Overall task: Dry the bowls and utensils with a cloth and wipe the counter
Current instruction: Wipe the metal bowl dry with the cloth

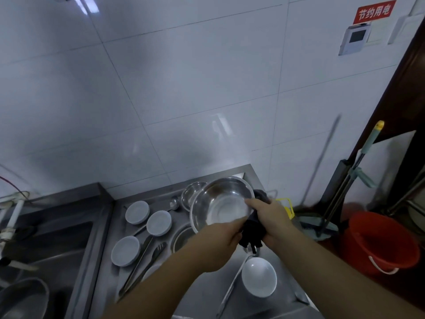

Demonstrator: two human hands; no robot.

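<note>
You have three grey dishes point(137, 212) upside down on the counter; three steel bowls point(222, 204); one white bowl point(259, 277); one pair of tongs point(143, 261); one dark cloth point(253, 233); one red bucket point(381, 242).

A large stainless steel bowl point(222, 204) is held above the steel counter point(202, 293), the left hand point(218, 246) at its near rim and the right hand point(268, 216) with a dark cloth point(253, 233) at its right. Three round grey lids point(158, 223) and metal tongs point(142, 265) lie on the counter to the left, and a white ceramic bowl point(258, 277) sits nearer, below the hands. A recessed steel sink point(46, 249) lies left of the counter, and a red plastic bucket point(379, 242) stands right of it.
</note>
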